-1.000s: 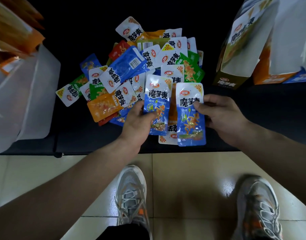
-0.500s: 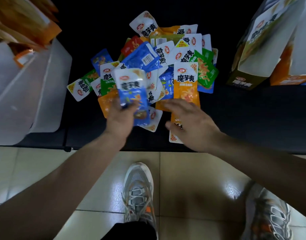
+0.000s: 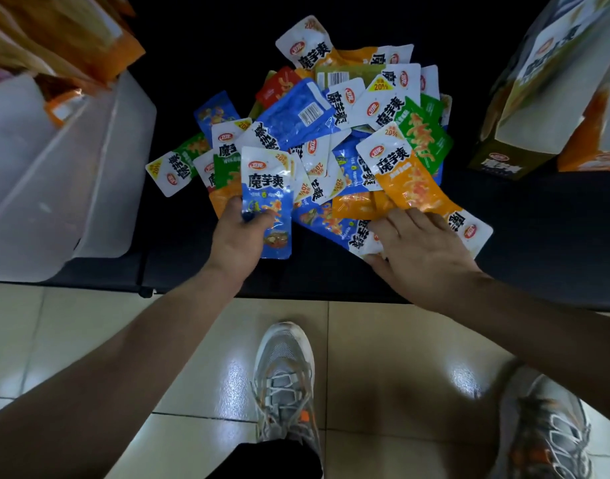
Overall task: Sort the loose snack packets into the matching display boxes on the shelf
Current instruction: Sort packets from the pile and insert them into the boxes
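In the head view, a pile of snack packets (image 3: 331, 133) lies on the dark shelf (image 3: 538, 243), all mixed up in blue, green, orange and red. At the near-left side of the pile, the left hand (image 3: 239, 236) pinches a blue packet (image 3: 267, 198) by its lower end. The thumb is on the front and the fingers are tucked behind. At the near-right side of the pile, the right hand (image 3: 421, 250) lies flat with its fingers straight and a little spread, and the tips touch an orange packet (image 3: 409, 183) that rests on top. Well to the right of the pile stand a green display box (image 3: 497, 160) and an orange display box (image 3: 587, 157), both tipped. To the left of the pile is a white box (image 3: 72, 167). I think the step is picking packets out by colour — one blue is in hand, and most of the pile is not sorted yet. Next, the right hand needs to curl round just one packet, not a bunch. Then each packet must go to the box of its own colour. No blue box shows plainly here — so the blue packet's home has to be found first.
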Tool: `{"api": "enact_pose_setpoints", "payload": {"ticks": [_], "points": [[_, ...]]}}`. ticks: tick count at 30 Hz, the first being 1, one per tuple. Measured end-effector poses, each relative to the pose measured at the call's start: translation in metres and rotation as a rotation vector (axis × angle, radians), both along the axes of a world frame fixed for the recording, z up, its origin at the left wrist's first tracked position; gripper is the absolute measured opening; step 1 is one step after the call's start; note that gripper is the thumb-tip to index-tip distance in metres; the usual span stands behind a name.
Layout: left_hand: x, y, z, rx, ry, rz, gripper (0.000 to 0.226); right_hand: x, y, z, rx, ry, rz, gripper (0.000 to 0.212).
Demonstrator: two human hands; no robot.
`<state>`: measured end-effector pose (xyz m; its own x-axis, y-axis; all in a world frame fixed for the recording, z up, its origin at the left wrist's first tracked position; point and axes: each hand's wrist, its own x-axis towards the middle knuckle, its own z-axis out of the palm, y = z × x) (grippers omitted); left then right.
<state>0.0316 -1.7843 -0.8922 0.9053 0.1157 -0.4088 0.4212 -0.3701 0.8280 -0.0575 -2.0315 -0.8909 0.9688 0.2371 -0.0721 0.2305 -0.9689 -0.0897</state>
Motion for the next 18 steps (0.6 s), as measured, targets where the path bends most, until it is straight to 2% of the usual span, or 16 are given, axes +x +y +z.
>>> {"api": "enact_pose_setpoints", "payload": {"ticks": [9, 12, 13, 15, 18], "points": [[-0.005, -0.008, 0.007, 0.011, -0.002, -0.018, 0.017, 0.016, 0.012, 0.013, -0.073, 0.210, -0.289, 0.089], [-0.004, -0.009, 0.011, -0.013, -0.011, -0.014, 0.018, 0.018, 0.002, 0.018, 0.017, 0.293, -0.336, 0.094], [-0.004, -0.010, 0.011, -0.024, -0.019, -0.021, 0.018, 0.018, 0.001, 0.019, 0.069, 0.306, -0.340, 0.091], [-0.003, -0.012, 0.014, -0.050, -0.039, -0.040, 0.018, 0.017, -0.004, 0.021, 0.226, 0.300, -0.358, 0.069], [0.000, -0.015, 0.019, -0.076, -0.069, -0.067, 0.025, 0.017, -0.014, 0.024, 0.599, 0.366, -0.413, 0.041]]}}
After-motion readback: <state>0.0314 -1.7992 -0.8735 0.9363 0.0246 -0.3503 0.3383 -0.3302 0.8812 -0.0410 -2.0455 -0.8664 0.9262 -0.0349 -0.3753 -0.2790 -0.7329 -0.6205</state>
